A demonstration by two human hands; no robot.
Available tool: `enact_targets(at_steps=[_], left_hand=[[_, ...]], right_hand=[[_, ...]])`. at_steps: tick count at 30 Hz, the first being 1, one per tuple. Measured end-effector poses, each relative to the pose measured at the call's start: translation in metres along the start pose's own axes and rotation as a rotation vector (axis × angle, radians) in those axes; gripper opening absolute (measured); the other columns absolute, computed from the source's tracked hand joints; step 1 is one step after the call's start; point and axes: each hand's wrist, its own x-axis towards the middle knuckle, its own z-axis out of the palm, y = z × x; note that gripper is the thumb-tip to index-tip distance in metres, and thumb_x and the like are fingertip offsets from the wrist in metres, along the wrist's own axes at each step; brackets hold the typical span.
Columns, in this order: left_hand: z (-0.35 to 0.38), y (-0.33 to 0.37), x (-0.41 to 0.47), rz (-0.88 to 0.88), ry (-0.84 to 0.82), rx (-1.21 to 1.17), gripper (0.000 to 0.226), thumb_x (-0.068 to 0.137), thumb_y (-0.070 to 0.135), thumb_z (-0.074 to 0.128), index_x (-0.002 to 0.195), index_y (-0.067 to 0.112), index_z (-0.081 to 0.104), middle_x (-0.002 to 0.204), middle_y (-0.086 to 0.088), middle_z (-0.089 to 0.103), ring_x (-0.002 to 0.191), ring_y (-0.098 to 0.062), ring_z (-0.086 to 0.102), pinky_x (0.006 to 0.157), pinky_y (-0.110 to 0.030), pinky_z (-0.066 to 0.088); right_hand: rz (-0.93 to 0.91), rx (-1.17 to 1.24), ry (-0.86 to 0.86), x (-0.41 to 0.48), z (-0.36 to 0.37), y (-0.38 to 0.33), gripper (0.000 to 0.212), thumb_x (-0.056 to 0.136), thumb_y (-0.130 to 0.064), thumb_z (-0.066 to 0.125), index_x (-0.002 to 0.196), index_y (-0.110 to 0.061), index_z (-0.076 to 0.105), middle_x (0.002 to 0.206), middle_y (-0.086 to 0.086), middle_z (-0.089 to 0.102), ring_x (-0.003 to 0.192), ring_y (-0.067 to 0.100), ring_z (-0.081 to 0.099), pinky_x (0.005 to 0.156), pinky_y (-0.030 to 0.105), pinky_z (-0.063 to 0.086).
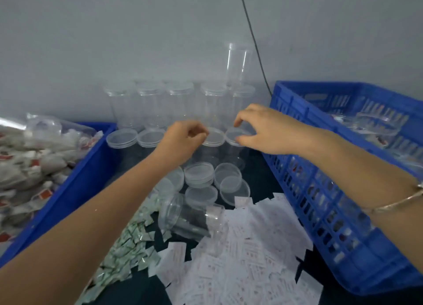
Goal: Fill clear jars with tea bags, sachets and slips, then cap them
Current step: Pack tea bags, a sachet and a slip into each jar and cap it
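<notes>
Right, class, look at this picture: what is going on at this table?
A person is packing clear jars. Both hands reach to the front row of open jars, all empty: the left hand hangs curled beside one rim, and the right hand arches over the mouth of the rightmost jar. Whether either grips is unclear. Loose lids, a jar on its side, green sachets and paper slips lie nearer. Tea bags fill the blue bin at left; capped jars stand behind.

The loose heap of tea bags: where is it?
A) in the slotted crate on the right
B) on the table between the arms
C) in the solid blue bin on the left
C: the white tea bags with red tags fill the solid blue bin at the left edge of the view.
</notes>
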Motion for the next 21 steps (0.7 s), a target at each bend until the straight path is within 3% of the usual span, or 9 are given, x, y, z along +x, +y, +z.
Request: enact_targets(at_steps=[3,7,9,11,14,17,19,21], left_hand=[[-0.005,-0.048,-0.024,-0.171,-0.123,0.103,0.025,0.092,0.01,0.062,0.117,0.007,0.064,0.116,-0.006,0.066,0.106,-0.018,0.06,0.091,-0.025,0.043],[0.001,-0.092,-0.053,-0.295,-0.19,0.136,0.039,0.093,0.016,0.06,0.132,0.011,0.054,0.135,-0.006,0.055,0.124,-0.018,0.05,0.099,-0.027,0.038],[0.007,-0.104,-0.065,-0.325,-0.213,0.105,0.044,0.096,0.021,0.057,0.138,0.01,0.049,0.141,-0.005,0.05,0.13,-0.019,0.046,0.104,-0.029,0.036],[0.012,-0.112,-0.074,-0.343,-0.256,0.067,0.038,0.099,0.025,0.051,0.133,0.009,0.053,0.135,-0.005,0.055,0.127,-0.019,0.049,0.098,-0.027,0.038],[0.016,-0.12,-0.084,-0.365,-0.284,-0.024,0.031,0.102,0.029,0.043,0.105,0.007,0.064,0.106,-0.012,0.066,0.105,-0.028,0.06,0.082,-0.033,0.043],[0.015,-0.118,-0.094,-0.355,-0.303,-0.058,0.046,0.104,0.034,0.036,0.097,-0.002,0.063,0.099,-0.023,0.066,0.097,-0.037,0.06,0.088,-0.045,0.046],[0.017,-0.117,-0.099,-0.296,-0.311,-0.028,0.045,0.104,0.03,0.034,0.103,-0.003,0.064,0.108,-0.022,0.065,0.106,-0.035,0.058,0.095,-0.047,0.043],[0.017,-0.115,-0.105,-0.237,-0.282,0.027,0.04,0.105,0.026,0.034,0.126,0.002,0.059,0.135,-0.011,0.055,0.133,-0.024,0.043,0.114,-0.036,0.028]], right_hand=[[0.016,0.07,-0.147,0.017,0.052,-0.018,0.052,0.095,-0.043,0.062,0.138,-0.017,0.048,0.141,0.004,0.045,0.123,0.022,0.049,0.103,0.042,0.044],[0.107,0.234,-0.287,0.021,0.116,-0.036,0.089,0.081,-0.07,0.065,0.145,-0.015,0.039,0.145,0.006,0.043,0.126,0.025,0.048,0.103,0.043,0.046],[0.095,0.331,-0.359,0.017,0.141,-0.046,0.101,0.075,-0.076,0.065,0.15,-0.017,0.033,0.154,0.006,0.036,0.135,0.024,0.043,0.107,0.04,0.043],[0.068,0.338,-0.396,0.013,0.156,-0.055,0.11,0.07,-0.084,0.061,0.153,-0.02,0.03,0.159,0.003,0.031,0.141,0.023,0.037,0.11,0.041,0.04],[0.022,0.205,-0.309,0.008,0.166,-0.067,0.109,0.066,-0.091,0.054,0.149,-0.023,0.035,0.153,0.002,0.038,0.137,0.023,0.039,0.105,0.041,0.039],[-0.048,0.072,-0.207,0.001,0.169,-0.078,0.1,0.068,-0.091,0.049,0.142,-0.023,0.043,0.139,0.001,0.049,0.129,0.023,0.043,0.104,0.041,0.032],[-0.062,0.074,-0.202,-0.004,0.17,-0.086,0.09,0.07,-0.087,0.054,0.132,-0.022,0.049,0.125,-0.001,0.058,0.118,0.023,0.051,0.095,0.039,0.032],[-0.044,0.11,-0.195,-0.009,0.171,-0.094,0.08,0.072,-0.081,0.062,0.125,-0.021,0.051,0.12,-0.002,0.062,0.11,0.022,0.056,0.085,0.035,0.031]])
